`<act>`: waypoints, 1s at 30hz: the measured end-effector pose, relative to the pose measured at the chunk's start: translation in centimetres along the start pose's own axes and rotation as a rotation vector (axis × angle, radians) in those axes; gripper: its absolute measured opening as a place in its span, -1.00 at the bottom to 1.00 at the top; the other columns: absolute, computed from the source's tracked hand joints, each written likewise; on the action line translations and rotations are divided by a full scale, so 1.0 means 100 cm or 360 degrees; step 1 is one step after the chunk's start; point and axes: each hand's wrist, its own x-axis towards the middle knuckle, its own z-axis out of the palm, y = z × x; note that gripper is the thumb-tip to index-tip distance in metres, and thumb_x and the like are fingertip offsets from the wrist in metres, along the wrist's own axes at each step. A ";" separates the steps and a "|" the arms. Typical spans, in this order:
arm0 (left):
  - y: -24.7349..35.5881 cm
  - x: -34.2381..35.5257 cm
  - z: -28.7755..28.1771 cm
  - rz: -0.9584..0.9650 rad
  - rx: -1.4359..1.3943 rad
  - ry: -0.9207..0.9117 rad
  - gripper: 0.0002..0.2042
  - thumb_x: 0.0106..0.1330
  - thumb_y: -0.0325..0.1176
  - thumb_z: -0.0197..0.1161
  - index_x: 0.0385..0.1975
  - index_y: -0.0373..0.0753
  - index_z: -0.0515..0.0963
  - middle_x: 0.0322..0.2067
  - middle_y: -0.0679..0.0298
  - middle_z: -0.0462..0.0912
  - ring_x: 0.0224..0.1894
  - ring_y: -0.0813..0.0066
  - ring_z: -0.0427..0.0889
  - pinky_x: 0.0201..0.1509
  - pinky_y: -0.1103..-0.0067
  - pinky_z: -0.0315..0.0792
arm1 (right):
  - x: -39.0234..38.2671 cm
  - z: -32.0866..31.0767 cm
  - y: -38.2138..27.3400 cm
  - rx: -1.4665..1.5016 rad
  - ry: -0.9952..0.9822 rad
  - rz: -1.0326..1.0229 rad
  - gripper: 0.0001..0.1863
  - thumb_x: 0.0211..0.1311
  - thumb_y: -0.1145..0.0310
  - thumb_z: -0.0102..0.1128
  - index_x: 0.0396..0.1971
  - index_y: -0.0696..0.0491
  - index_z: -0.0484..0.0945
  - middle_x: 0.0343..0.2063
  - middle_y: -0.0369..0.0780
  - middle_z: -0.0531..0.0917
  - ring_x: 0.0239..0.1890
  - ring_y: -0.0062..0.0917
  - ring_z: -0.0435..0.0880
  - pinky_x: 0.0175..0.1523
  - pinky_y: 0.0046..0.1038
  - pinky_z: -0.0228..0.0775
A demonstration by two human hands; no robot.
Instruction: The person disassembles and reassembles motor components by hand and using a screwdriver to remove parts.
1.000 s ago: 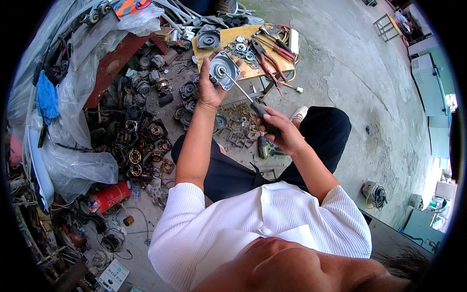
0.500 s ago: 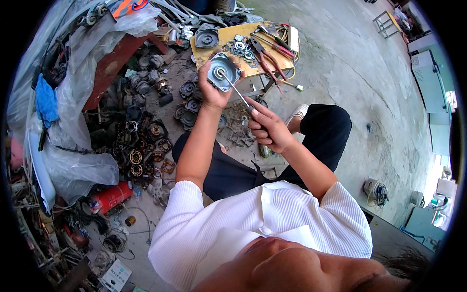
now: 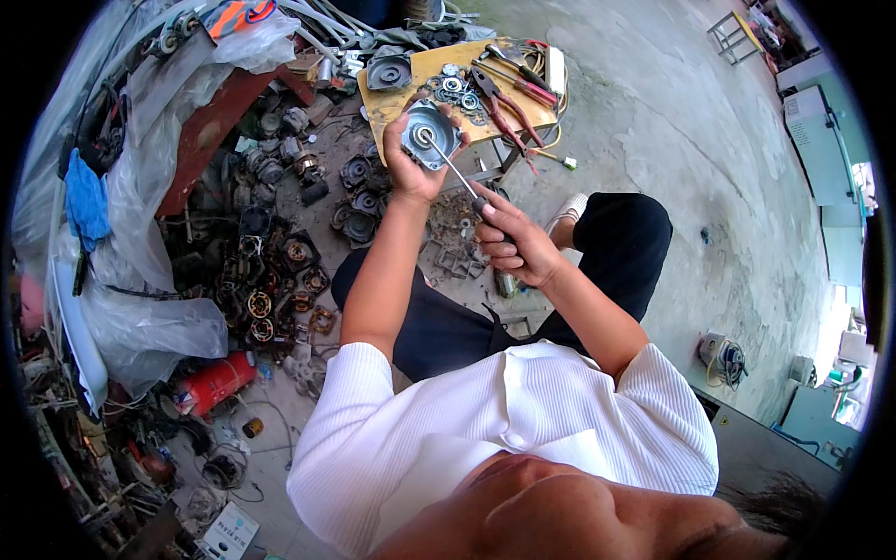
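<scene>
My left hand (image 3: 411,173) grips a grey metal motor end cover (image 3: 446,140) by its rim, its hollow side turned toward me. In my right hand (image 3: 521,247) is a screwdriver (image 3: 455,172), fingers wrapped round its dark handle. The long shank runs up and left, and its tip meets the round seat at the middle of the cover. Just beyond the cover stands a low wooden bench (image 3: 383,110). On it lie red-handled pliers (image 3: 504,114), a hammer (image 3: 513,63), washers and bearing rings (image 3: 455,86), and another grey end cover (image 3: 388,73).
Motor parts and copper windings (image 3: 259,303) are heaped on the floor at left. Clear plastic sheeting (image 3: 163,336) and a red cylinder (image 3: 215,381) lie beyond them. Concrete floor (image 3: 737,233) stretches to the right, with a small motor (image 3: 721,359) on it. A cable (image 3: 558,154) trails off the bench.
Both hands stay nearly in place, with the screwdriver tip still at the cover's middle. The view has shifted slightly, so the bench appears a little further left and up.
</scene>
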 end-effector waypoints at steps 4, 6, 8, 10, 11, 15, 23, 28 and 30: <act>0.007 -0.005 0.010 0.0058 0.0086 -0.0017 -0.55 0.25 -0.03 0.04 0.08 -0.11 0.41 -0.18 0.12 0.60 -0.15 0.20 0.61 -0.09 0.15 0.53 | 0.003 -0.008 -0.012 -0.1475 0.0172 -0.0497 -0.48 0.42 0.38 0.03 0.35 -0.22 0.28 -0.55 -0.35 0.38 -0.66 -0.68 0.31 -0.59 -0.64 0.20; 0.009 -0.009 0.015 0.0049 0.0122 0.0015 -0.57 0.27 -0.06 0.03 0.09 -0.11 0.39 -0.19 0.13 0.60 -0.17 0.23 0.62 -0.11 0.17 0.55 | 0.006 -0.015 -0.012 -0.2199 0.0368 -0.1005 -0.47 0.31 0.41 0.10 0.29 -0.21 0.36 -0.51 -0.23 0.47 -0.59 -0.44 0.48 -0.46 -0.45 0.35; 0.009 -0.011 0.015 0.0030 0.0129 0.0052 -0.57 0.28 -0.07 0.02 0.10 -0.11 0.38 -0.19 0.12 0.60 -0.16 0.23 0.62 -0.11 0.17 0.55 | 0.001 -0.007 -0.013 -0.2745 0.0553 -0.1149 -0.37 0.21 0.47 0.11 0.30 -0.31 0.34 -0.45 -0.07 0.52 -0.50 -0.12 0.56 -0.34 -0.20 0.46; 0.009 -0.012 0.015 0.0033 0.0154 0.0021 -0.56 0.28 -0.08 0.01 0.11 -0.11 0.38 -0.18 0.12 0.60 -0.16 0.22 0.62 -0.11 0.15 0.56 | 0.000 -0.004 -0.007 -0.2894 0.0539 -0.0983 -0.36 0.25 0.49 0.09 0.33 -0.28 0.29 -0.48 -0.09 0.50 -0.48 -0.15 0.55 -0.31 -0.21 0.44; 0.008 -0.013 0.016 0.0044 0.0146 0.0014 -0.56 0.28 -0.07 0.00 0.11 -0.12 0.38 -0.18 0.12 0.60 -0.16 0.22 0.62 -0.11 0.15 0.55 | 0.000 -0.003 -0.005 -0.2964 0.0536 -0.0895 -0.35 0.26 0.50 0.09 0.34 -0.26 0.27 -0.49 -0.10 0.49 -0.47 -0.17 0.55 -0.29 -0.22 0.43; 0.007 -0.013 0.019 0.0093 0.0119 -0.0032 -0.55 0.27 -0.07 0.00 0.10 -0.12 0.38 -0.18 0.11 0.59 -0.17 0.23 0.61 -0.13 0.18 0.55 | 0.005 0.005 0.001 -0.2830 0.0567 -0.0904 -0.35 0.29 0.53 0.02 0.36 -0.25 0.24 -0.46 -0.08 0.55 -0.46 -0.12 0.57 -0.29 -0.17 0.43; 0.014 -0.009 0.007 0.0054 -0.0004 -0.0117 -0.47 0.21 -0.01 0.05 0.15 -0.13 0.39 -0.11 0.06 0.56 -0.06 0.12 0.55 0.03 0.12 0.48 | 0.020 0.007 0.005 -0.2289 0.0398 -0.1077 -0.44 0.42 0.38 0.00 0.39 -0.18 0.20 -0.62 -0.21 0.43 -0.61 -0.44 0.45 -0.45 -0.38 0.37; 0.016 -0.007 0.000 0.0025 -0.0139 -0.0173 -0.46 0.18 -0.02 0.09 0.16 -0.11 0.40 -0.09 0.06 0.54 -0.02 0.09 0.52 0.05 0.10 0.46 | 0.011 0.029 -0.004 -0.0589 0.0182 -0.0067 -0.50 0.51 0.24 -0.13 0.40 -0.25 0.15 -0.61 -0.45 0.16 -0.65 -0.78 0.09 -0.61 -0.70 -0.01; 0.015 -0.007 0.002 -0.0015 -0.0265 -0.0244 -0.46 0.18 -0.02 0.10 0.16 -0.11 0.40 -0.08 0.06 0.54 -0.02 0.09 0.52 0.05 0.10 0.46 | 0.012 0.021 -0.005 -0.0117 0.0015 0.0064 -0.48 0.52 0.18 -0.15 0.42 -0.28 0.10 -0.60 -0.47 0.12 -0.65 -0.81 0.03 -0.62 -0.75 -0.09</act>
